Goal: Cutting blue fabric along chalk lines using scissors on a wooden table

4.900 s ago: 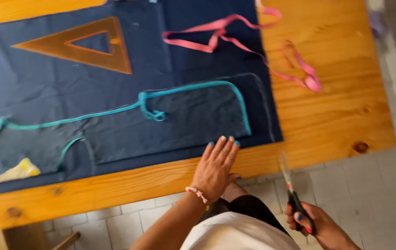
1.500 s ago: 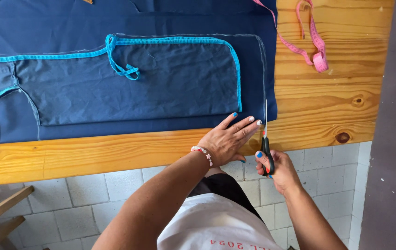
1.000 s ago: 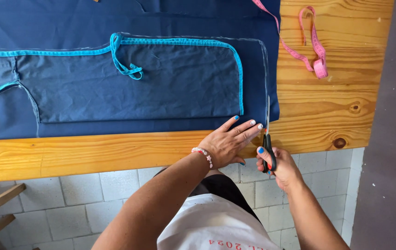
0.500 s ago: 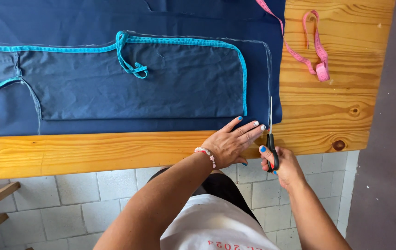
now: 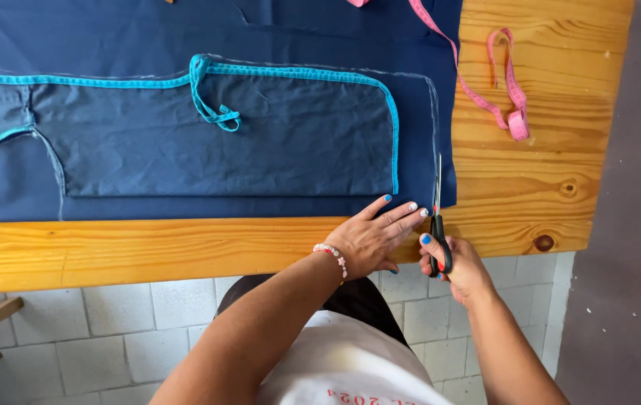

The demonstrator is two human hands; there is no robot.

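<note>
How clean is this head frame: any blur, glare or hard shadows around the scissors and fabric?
Head view: sharp, even daylight, no glare; soft shadows only. Scissors in the right hand and navy fabric under the left hand read crisply; pink tape measure clear.

Your left hand (image 5: 371, 238) lies flat, palm down, fingers spread and pointing far-right; your right hand (image 5: 455, 264) is clenched, thumb up.
</note>
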